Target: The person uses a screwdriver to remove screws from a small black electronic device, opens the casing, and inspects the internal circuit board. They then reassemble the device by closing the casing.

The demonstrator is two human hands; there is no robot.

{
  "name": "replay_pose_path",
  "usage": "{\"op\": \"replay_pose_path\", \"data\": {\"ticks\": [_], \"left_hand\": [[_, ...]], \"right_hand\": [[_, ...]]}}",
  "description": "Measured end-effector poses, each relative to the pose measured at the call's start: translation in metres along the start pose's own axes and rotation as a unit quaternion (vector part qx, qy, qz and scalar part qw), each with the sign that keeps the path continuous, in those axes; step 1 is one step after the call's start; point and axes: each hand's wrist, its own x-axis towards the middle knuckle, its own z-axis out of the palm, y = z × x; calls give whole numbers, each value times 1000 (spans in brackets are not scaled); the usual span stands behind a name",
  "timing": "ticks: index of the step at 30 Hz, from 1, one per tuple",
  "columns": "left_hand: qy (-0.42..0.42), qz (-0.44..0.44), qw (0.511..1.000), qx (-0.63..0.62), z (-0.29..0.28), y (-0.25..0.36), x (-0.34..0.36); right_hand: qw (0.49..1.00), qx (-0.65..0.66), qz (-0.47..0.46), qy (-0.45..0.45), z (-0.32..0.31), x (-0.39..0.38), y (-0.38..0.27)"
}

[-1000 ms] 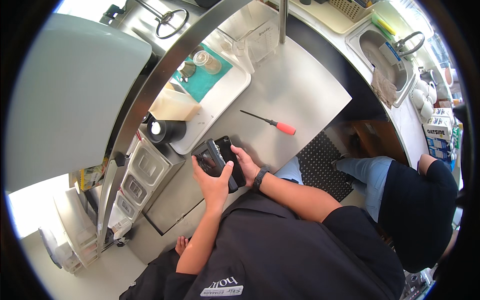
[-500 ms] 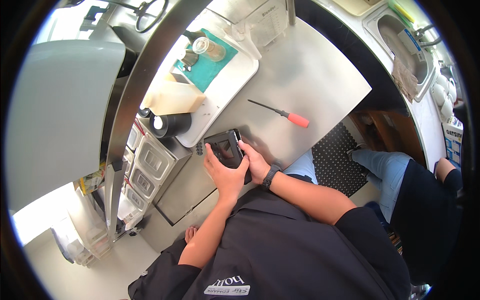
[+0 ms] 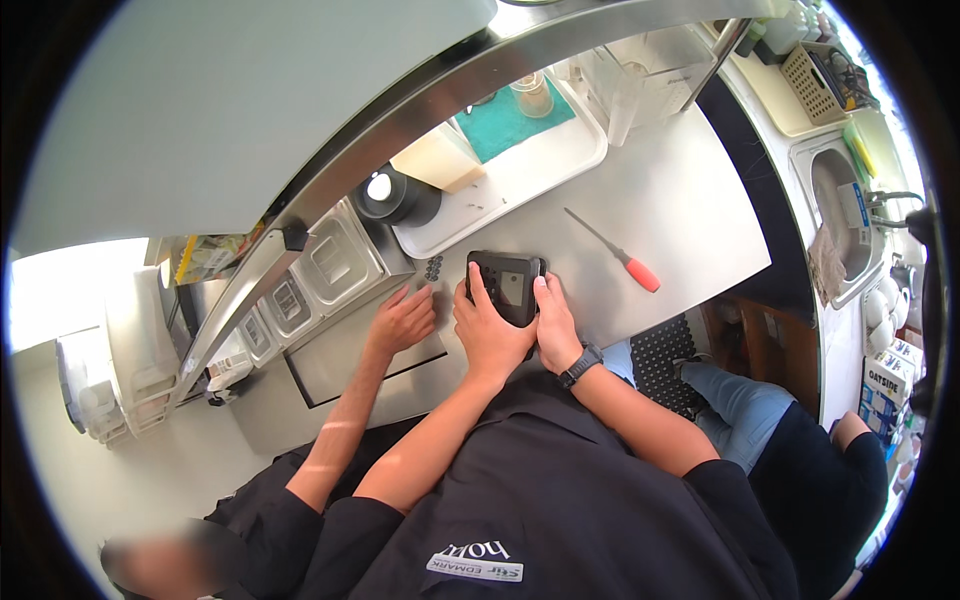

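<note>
Both my hands hold a black box-shaped device (image 3: 514, 288) with a small grey screen, just above the steel counter. My left hand (image 3: 493, 338) wraps its near left side, with one finger stretched along its left edge. On its right side my right hand (image 3: 558, 328) grips with the thumb up on the edge; a dark watch sits on that wrist. A co-worker's hand (image 3: 404, 322) is left of mine, its fingers apart over the counter. Beyond those fingers lies a cluster of small dark pieces (image 3: 433, 268). A screwdriver (image 3: 638, 273) with a red handle rests to the right.
A white tray (image 3: 560, 175) behind the device carries a teal cloth, a clear jar and small loose bits. Lidded food containers (image 3: 338, 260) line the left. A metal rail (image 3: 400, 110) crosses overhead. At far right are a sink (image 3: 838, 185) and another person's legs (image 3: 740, 400).
The view has swung, so the counter appears farther right. A co-worker's arm has come in from the left beside mine, reaching near the small dark pieces. The device stays in both my hands.
</note>
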Motion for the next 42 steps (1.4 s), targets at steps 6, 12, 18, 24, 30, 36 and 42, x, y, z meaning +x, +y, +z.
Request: {"op": "replay_pose_path", "data": {"ticks": [6, 12, 18, 24, 30, 36, 42], "left_hand": [[2, -49, 999, 6, -1, 6, -2], [26, -51, 998, 39, 7, 5, -4], [36, -49, 998, 31, 10, 2, -4], [67, -26, 997, 7, 12, -1, -7], [61, -21, 997, -43, 4, -5, -8], [33, 0, 977, -212, -20, -26, -11], [-60, -63, 878, -471, -29, -54, -9]], "right_hand": [[917, -370, -148, 35, 0, -2, -2], [889, -439, -117, 62, -5, -5, -6], [905, -404, -117, 58, -14, -1, -5], [919, -373, -111, 69, -22, -1, -9], [942, -323, -78, 53, -24, 0, -13], [934, -345, -68, 60, -32, 7, -12], [916, -385, -91, 68, -25, 2, -17]]}}
